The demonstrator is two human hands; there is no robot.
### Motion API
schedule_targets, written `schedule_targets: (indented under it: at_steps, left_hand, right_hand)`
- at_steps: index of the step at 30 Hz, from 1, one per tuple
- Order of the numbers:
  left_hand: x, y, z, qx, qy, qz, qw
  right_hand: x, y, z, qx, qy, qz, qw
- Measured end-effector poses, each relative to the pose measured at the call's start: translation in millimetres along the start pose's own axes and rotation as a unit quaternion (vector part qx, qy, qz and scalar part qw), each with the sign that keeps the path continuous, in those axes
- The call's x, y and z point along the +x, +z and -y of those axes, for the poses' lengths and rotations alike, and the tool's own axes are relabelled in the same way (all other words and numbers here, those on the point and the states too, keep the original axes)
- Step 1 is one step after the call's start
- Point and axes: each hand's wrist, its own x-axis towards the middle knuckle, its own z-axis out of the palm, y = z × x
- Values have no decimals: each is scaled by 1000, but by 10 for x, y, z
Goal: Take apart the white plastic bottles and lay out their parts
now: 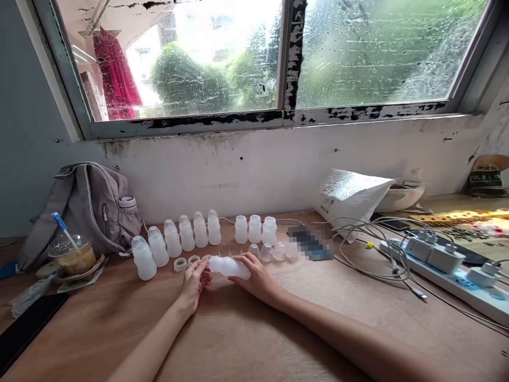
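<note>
A frosted white bottle (229, 267) lies on its side between my hands, low over the wooden table (232, 347). My right hand (257, 279) wraps round its base end. At the neck end, the fingers of my left hand (195, 284) are pinched together on the bottle's top; any small part there is hidden. Behind to the left stands a row of several capped bottles (172, 238). Three open-necked bottles (255, 229) stand behind to the right. White rings (180, 264) lie just beyond my left hand, and clear caps (266, 252) are beyond my right hand.
At the left are a grey backpack (90, 199), a drink cup (75, 257) and a black phone (22, 336). To the right lie a white pouch (353, 197), tangled cables (368, 264), and a power strip (458, 283) with plugs. A wall and window stand behind.
</note>
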Motion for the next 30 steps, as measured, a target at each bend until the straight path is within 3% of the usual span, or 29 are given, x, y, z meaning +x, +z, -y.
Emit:
schedule_targets:
  at_steps: [16, 21, 24, 27, 30]
  left_hand:
    - [-18, 4, -21, 68, 35, -13, 997]
    - [-10, -36, -38, 101, 114, 21, 988]
    - [11, -36, -25, 90, 153, 1, 984]
    - [44, -48, 9, 117, 130, -57, 983]
    - [65, -70, 26, 137, 93, -55, 985]
  right_hand:
    - [-28, 0, -1, -14, -10, 10, 1000]
    - [-32, -9, 17, -22, -7, 28, 999]
    - [-30, -20, 36, -26, -5, 38, 999]
    - [-24, -30, 47, -28, 7, 37, 999]
    - [-19, -33, 45, -31, 7, 37, 999]
